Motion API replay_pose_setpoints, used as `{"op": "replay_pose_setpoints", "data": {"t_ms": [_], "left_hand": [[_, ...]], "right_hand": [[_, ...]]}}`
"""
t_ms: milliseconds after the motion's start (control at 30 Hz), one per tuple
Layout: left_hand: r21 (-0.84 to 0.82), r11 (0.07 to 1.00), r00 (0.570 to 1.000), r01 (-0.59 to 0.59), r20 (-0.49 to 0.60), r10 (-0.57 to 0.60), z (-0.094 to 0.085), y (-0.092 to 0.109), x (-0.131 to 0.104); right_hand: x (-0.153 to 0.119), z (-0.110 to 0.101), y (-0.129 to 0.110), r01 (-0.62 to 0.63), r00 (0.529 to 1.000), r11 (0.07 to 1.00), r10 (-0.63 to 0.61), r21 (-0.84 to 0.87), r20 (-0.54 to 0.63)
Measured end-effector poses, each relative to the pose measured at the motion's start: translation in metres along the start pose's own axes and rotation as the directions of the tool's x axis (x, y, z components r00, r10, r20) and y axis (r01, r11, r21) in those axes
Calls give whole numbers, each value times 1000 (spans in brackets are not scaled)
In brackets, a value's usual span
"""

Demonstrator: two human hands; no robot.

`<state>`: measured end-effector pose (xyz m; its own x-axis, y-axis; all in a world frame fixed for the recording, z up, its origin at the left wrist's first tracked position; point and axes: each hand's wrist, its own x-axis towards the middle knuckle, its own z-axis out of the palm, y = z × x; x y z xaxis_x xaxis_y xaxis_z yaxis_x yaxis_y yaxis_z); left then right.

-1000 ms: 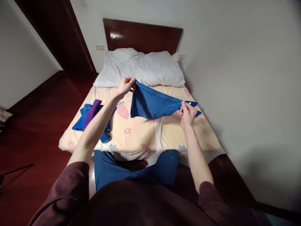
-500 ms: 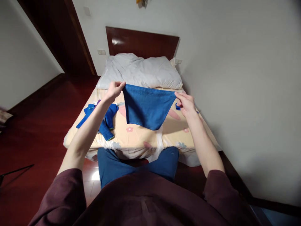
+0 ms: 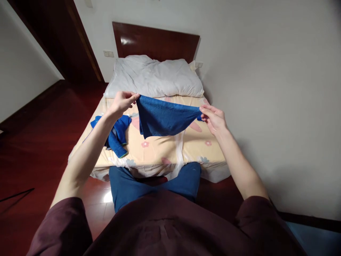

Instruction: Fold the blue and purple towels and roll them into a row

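Raised since half a second before was the loose bottom edge of the soft, blue, four-sided cloth (image 3: 165,117); back then it had hung lower and wider. Now the cloth was held up in the air over the bed (image 3: 213,153), with its top edge pulled nearly straight and tipped down a bit to the right. More of it was left hanging on the left side, and it was made thinner toward the right.

One top corner was pinched tight by the fingers of the left hand (image 3: 122,102). The other top corner was pinched by the fingers of the right hand (image 3: 215,117). Just behind the right fingers, a small bit of bright blue fabric (image 3: 199,118) was seen, but most of it was hidden.

On the left side of the bed, a messy heap of blue clothes with green edges (image 3: 121,131) was partly covered up by the left arm. The bed was covered by a pale yellow sheet with pink flowers (image 3: 157,153). At the far end, a puffy, light grey pillow (image 3: 160,76) was set below a shiny, dark brown wooden headboard (image 3: 157,41).
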<state>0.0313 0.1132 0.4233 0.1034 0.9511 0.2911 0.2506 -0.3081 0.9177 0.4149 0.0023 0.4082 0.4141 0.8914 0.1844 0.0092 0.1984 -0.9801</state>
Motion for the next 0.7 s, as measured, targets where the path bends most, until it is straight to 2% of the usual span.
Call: {"op": "replay_pose_setpoints", "data": {"t_ms": [200, 400, 533, 600, 700], "left_hand": [[-12, 995, 994, 94, 61, -93, -11, -11, -16], [71, 994, 984, 77, 154, -88, -19, -26, -15], [53, 988, 970, 146, 187, -154, -10, -41, 9], [36, 985, 972, 170, 161, -173, 0, -50, 27], [16, 991, 986, 129, 102, -130, 13, -58, 59]], "right_hand": [[-23, -17, -1, -121, 992, 993, 121, -7, 43], [-23, -25, 7, -222, 969, 974, 224, -34, 101], [6, -9, 30, -264, 958, 964, 266, -32, 113], [29, 6, 46, -272, 956, 962, 273, -25, 103], [67, 33, 66, -240, 968, 971, 239, 7, 82]]}}
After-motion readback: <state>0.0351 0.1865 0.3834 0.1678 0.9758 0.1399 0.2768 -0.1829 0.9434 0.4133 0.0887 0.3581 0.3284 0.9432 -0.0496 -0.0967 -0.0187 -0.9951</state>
